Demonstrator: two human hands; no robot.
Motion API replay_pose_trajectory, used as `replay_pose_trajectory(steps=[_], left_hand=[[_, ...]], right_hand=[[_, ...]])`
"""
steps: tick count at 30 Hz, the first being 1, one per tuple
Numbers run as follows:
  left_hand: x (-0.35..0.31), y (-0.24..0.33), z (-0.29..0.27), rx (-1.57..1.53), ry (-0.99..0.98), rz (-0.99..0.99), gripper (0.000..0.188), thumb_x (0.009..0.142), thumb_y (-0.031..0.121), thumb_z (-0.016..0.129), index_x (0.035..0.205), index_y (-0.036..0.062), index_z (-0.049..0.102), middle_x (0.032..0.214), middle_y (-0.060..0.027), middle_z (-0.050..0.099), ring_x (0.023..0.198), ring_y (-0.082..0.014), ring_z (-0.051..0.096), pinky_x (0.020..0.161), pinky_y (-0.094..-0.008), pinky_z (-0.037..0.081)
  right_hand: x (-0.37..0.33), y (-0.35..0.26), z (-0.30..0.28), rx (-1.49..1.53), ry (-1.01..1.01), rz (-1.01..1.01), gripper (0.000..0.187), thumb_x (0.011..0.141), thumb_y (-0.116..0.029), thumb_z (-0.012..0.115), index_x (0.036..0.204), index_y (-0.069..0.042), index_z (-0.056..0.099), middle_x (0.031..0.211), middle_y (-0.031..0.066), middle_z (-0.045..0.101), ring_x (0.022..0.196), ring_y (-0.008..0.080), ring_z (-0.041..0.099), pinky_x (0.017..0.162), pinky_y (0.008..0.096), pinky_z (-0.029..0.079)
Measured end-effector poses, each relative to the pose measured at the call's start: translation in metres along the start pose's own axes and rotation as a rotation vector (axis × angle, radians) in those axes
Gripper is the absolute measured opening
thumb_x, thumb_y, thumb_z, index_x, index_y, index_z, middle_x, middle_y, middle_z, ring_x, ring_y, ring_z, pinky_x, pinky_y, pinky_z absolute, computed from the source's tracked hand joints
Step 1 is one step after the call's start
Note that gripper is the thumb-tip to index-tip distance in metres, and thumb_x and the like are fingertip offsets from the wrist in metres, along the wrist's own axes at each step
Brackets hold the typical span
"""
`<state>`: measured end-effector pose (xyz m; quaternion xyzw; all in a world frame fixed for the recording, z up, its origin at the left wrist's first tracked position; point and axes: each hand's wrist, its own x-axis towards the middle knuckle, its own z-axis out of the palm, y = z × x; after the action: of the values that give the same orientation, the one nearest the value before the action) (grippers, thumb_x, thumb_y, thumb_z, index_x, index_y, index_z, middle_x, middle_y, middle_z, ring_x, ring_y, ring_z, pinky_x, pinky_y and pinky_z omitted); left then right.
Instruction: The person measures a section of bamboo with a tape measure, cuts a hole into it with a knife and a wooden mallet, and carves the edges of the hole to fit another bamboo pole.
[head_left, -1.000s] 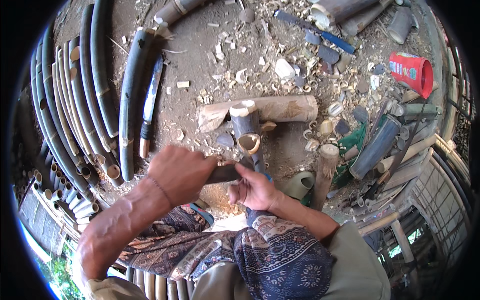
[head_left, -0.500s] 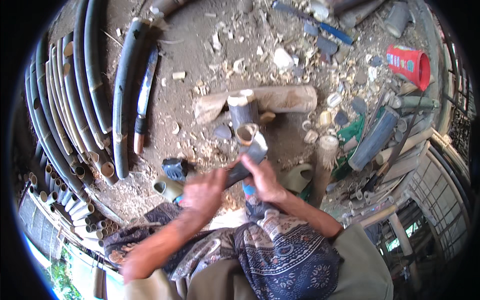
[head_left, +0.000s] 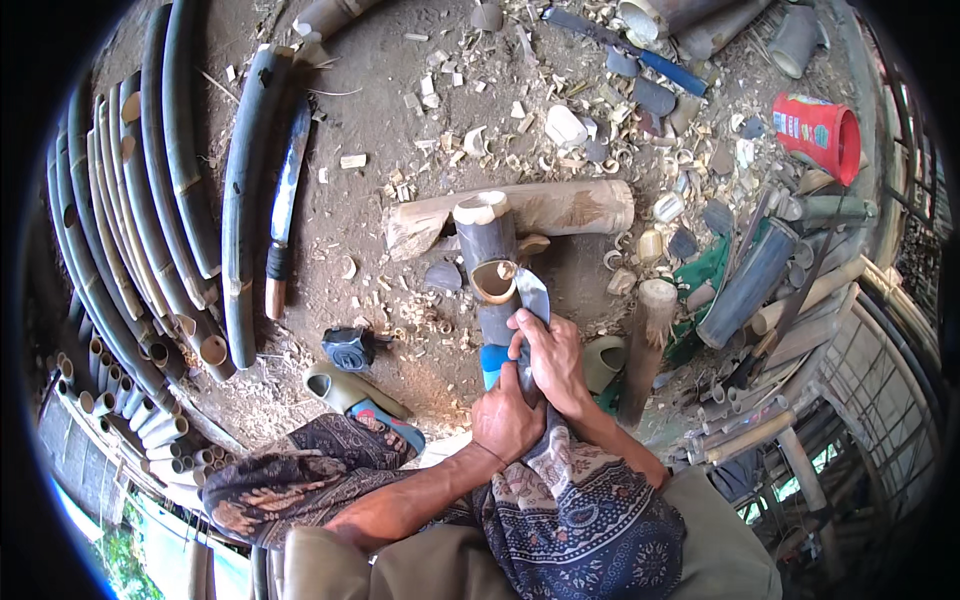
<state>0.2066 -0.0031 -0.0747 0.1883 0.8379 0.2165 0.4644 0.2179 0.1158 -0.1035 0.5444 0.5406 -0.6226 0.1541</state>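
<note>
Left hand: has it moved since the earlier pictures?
Yes: the left hand has moved right, farther from the machete lying on the ground, and toward the body.

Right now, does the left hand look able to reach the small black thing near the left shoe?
Probably not at once: the left hand seems closed on the knife. If freed, its way to the black thing looks open, over shaving-strewn ground.

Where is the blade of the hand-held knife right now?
In the head view, the knife blade is just right of centre, above the right hand and beside the cut opening of the bamboo tube.
</note>
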Motion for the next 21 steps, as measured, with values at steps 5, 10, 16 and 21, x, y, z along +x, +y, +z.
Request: replay_pose_trajectory(steps=[5, 10, 16, 21], left_hand=[[0.040, -0.021, -0.147, 0.873, -0.282, 0.306, 0.030, 0.082, 0.008, 0.065, 0.108, 0.0057, 0.051, 0.083, -0.0070, 0.064, 0.067, -0.0190, 0.066, 0.056, -0.0343, 0.053], [0.089, 0.007, -0.206, 0.786, -0.659, 0.400, 0.017, 0.077, 0.015, 0.063, 0.093, 0.0115, 0.057, 0.075, -0.0070, 0.064, 0.069, -0.0276, 0.067, 0.061, -0.0439, 0.050], [0.020, -0.040, -0.093, 0.229, -0.280, 0.095, 0.035, 0.074, 0.011, 0.065, 0.107, 0.0071, 0.056, 0.074, -0.0173, 0.067, 0.062, -0.0327, 0.068, 0.060, -0.0452, 0.057], [0.011, 0.000, -0.006, -0.167, -0.121, -0.146, 0.072, 0.076, 0.021, 0.070, 0.139, 0.0034, 0.038, 0.071, -0.0262, 0.065, 0.063, -0.0435, 0.065, 0.062, -0.0495, 0.055]], right_hand=[[-0.001, 0.018, 0.033, 0.994, -0.638, 0.332, 0.034, 0.097, -0.038, 0.054, 0.116, -0.010, 0.059, 0.087, 0.0031, 0.067, 0.065, 0.0146, 0.062, 0.054, 0.0248, 0.049], [0.000, -0.001, 0.029, 1.105, -0.793, 0.479, 0.033, 0.096, -0.029, 0.059, 0.120, -0.006, 0.060, 0.078, 0.0058, 0.065, 0.055, 0.0123, 0.057, 0.051, 0.0262, 0.046], [-0.006, -0.015, 0.008, 0.325, -0.282, 0.236, 0.028, 0.092, -0.028, 0.059, 0.095, -0.002, 0.070, 0.069, 0.0050, 0.066, 0.050, 0.0102, 0.055, 0.046, 0.0278, 0.043], [0.001, 0.004, 0.004, -0.204, 0.038, -0.097, 0.037, 0.097, -0.031, 0.050, 0.088, 0.001, 0.067, 0.067, 0.0111, 0.067, 0.060, 0.0209, 0.064, 0.059, 0.0360, 0.049]])
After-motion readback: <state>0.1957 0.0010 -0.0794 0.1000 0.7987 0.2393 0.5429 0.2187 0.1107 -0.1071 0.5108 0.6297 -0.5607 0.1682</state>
